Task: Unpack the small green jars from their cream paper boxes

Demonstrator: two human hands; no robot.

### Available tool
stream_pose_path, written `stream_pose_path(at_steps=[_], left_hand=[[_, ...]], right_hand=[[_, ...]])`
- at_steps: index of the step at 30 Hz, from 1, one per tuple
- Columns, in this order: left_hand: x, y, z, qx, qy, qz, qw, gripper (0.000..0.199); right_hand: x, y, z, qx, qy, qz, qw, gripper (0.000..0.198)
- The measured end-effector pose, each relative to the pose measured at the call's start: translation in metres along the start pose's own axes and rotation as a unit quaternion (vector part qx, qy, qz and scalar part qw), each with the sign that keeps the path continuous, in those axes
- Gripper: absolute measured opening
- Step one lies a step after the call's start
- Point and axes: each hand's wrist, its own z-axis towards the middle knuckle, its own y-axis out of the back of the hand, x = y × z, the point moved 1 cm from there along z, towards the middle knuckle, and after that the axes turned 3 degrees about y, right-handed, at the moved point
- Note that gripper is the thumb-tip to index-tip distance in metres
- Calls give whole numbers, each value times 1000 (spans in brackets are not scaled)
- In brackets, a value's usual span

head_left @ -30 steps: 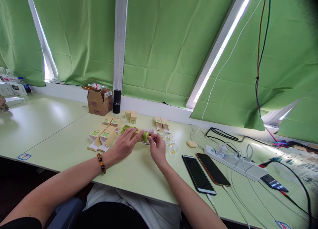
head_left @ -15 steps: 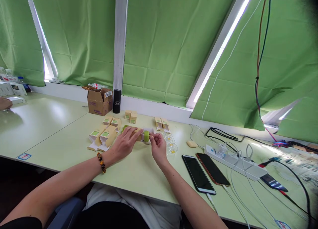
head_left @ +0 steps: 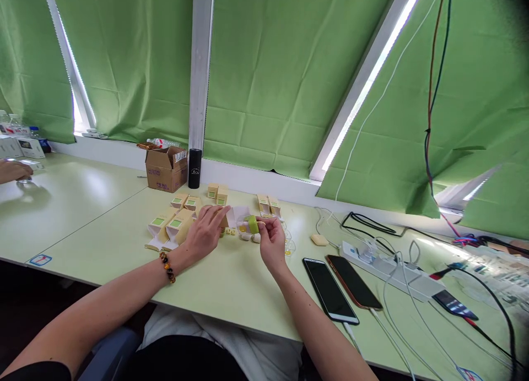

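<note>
My right hand (head_left: pixel 273 242) pinches a small clear container with a green lid (head_left: pixel 253 224), held sideways, lid towards my fingers. Its clear end lies beside the open flap of a small cardboard box (head_left: pixel 225 219). Around that box my left hand (head_left: pixel 205 230) is closed, and much of the box is hidden behind its fingers. Under the container, small pale pieces (head_left: pixel 245 237) rest on the table, with little yellowish pieces (head_left: pixel 230 232) near my left fingertips. Left of my left hand stand several beige boxes with green labels (head_left: pixel 176 224), flaps open. Clear plastic cups (head_left: pixel 290 246) sit just beyond my right hand.
At the back stand an open brown carton (head_left: pixel 165 172) and a black tumbler (head_left: pixel 194 169). Two phones (head_left: pixel 330 290) on cables lie to the right, near a white power strip (head_left: pixel 392 268) with tangled wires. Another person's hand (head_left: pixel 15 170) shows at the far left.
My right hand has moved right, drawing the green-lidded container out of the box. My left hand has shifted slightly left with the box. The other person's hand has come further into view.
</note>
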Motion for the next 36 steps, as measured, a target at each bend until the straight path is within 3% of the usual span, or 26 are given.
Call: stream_pose_path(at_steps=[6,9,14,17,22,27,36], left_hand=[[13,0,5,-89,59,-80,991,71],[17,-5,3,-113,46,-137,983,70],[16,-11,-4,-78,72,-273,956,68],[12,-14,-3,-45,130,-384,913,63],[8,-15,3,-3,202,-545,814,63],[8,-12,6,21,259,-594,761,62],[13,-18,3,46,322,-684,653,53]], right_hand=[[1,13,6,133,19,-139,981,14],[-2,10,0,233,38,-252,938,4],[-3,3,-12,338,63,-367,864,11],[-3,0,-13,350,72,-398,845,12],[-1,-4,-13,354,76,-456,813,13],[1,-6,-14,353,79,-506,783,14],[-2,-7,-18,341,88,-473,808,14]])
